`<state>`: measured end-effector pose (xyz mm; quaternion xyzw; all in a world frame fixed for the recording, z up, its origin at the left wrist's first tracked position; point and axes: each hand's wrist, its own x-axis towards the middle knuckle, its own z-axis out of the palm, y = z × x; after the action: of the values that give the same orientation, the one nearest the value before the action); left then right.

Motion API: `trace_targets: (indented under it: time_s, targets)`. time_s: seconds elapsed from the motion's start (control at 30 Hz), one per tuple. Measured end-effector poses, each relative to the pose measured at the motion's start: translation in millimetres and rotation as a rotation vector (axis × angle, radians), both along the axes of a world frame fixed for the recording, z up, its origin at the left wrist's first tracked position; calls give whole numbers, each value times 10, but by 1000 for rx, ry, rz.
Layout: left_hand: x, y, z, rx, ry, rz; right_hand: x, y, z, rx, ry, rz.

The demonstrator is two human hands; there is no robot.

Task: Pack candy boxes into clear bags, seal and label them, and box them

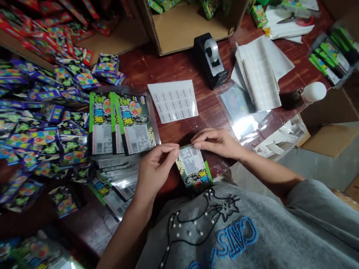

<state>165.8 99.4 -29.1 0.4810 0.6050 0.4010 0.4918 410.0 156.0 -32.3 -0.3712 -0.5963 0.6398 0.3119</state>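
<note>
Between my two hands, close to the table's front edge, a printed candy bag [194, 166] in black and green lies with its pale label panel towards the far side. My left hand [157, 166] pinches its far left corner between thumb and fingers. At the far right corner, the fingertips of my right hand [215, 142] pinch the same edge. Beyond the bag lies a white sheet of round stickers [175, 101]. Left of it, several matching candy bags [135, 123] overlap on a stack of clear plastic.
Small purple candy packets [35, 140] are heaped at left. Cardboard boxes [190, 31] with red and green packets stand behind. A black tape dispenser [211, 62], folded white paper [259, 73], a white-capped bottle [308, 94] and bundled green packs [335, 56] are at right.
</note>
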Motion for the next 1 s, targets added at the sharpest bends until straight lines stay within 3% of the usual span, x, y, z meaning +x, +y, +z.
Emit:
trace_targets:
  time_s: [0.17,0.27,0.4,0.5,0.57,0.67,0.77,0.83,0.9,1.0]
  targets:
    - [24,190,86,-68,-4,-6,-50,170,96,-322,-9,-54]
    - [-16,253,90,-81,18,-69,-13,234,101,-359,-20,-22]
    - [-106,231,2,-24,1,-193,121,249,36,-185,-13,97]
    - [-168,240,-104,61,102,-254,190,325,-32,83,-47,224]
    - [-196,344,-157,160,268,-322,186,502,-82,296,-133,224]
    - [-212,728,-178,365,516,-376,91,999,-181,596,-311,46]
    - [-214,1316,-163,510,640,-292,-66,1582,-309,727,-442,-32]
    - [-239,1695,-161,512,669,-271,-150,1850,-379,687,-468,15]
    - [-296,1960,-160,426,646,-289,-178,1954,-410,576,-420,16]
    - [-406,2060,-116,262,433,-300,-128,1855,-363,390,-240,-51]
